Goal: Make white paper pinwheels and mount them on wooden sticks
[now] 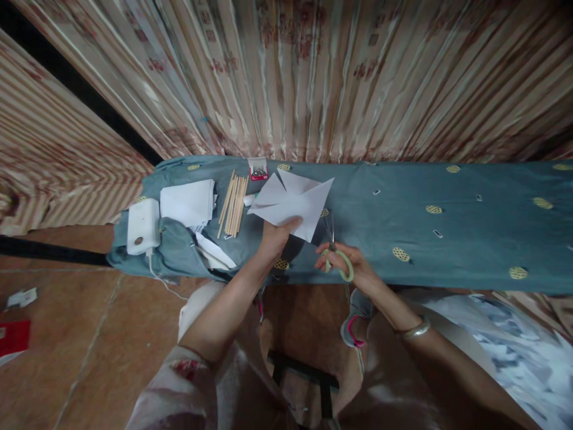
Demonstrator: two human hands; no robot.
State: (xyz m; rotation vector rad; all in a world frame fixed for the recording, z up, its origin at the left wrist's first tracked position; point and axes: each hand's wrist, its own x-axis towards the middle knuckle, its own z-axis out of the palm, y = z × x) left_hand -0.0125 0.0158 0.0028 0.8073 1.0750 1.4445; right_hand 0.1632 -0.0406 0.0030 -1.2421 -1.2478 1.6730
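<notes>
A square of white paper (293, 203), slit inward from its corners, is held up over the table by my left hand (277, 233). The thumb lies on top of the sheet near its lower edge; the other fingers are hidden beneath. My right hand (342, 257) grips a pair of scissors (344, 263) with light green handles, fingers through the loops. Their metal blades point away from me, just right of the paper and apart from it. Left of the paper lie several thin wooden sticks (233, 206). Behind it stands an open small box (258, 170) of shiny metal pieces.
A stack of white paper (187, 202) and a white device with a cable (143, 227) sit at the left end of the cloth-covered table (380, 221). Folded paper strips (215, 251) lie near the front edge. A curtain (290, 77) hangs behind.
</notes>
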